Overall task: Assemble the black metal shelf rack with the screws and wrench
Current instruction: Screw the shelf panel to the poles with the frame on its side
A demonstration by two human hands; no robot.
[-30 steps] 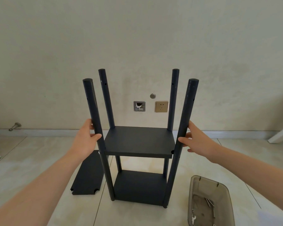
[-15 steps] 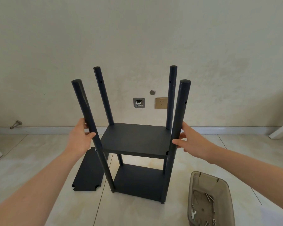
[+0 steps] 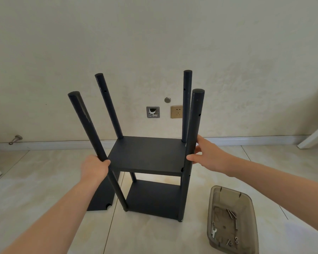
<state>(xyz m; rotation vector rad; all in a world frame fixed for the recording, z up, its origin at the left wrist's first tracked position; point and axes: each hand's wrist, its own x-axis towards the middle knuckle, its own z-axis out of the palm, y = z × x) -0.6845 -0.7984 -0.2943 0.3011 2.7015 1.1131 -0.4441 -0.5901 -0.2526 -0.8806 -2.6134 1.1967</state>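
The black metal shelf rack stands on the tiled floor with two shelves fitted between its upright posts. My left hand grips the front left post just above the upper shelf. My right hand holds the front right post at the same height, thumb in front and fingers behind it. A loose black shelf panel lies flat on the floor to the left of the rack, partly hidden by my left forearm. Screws and a small wrench lie inside a clear brown plastic bin at the lower right.
The wall stands close behind the rack, with a gold socket and an open wall box. A metal door stop sticks out at the far left. A white slanted board leans at the far right.
The rack has shifted left and tilted a little in the view. My left hand has slid down the front left post to shelf level. My right hand stays on the front right post.
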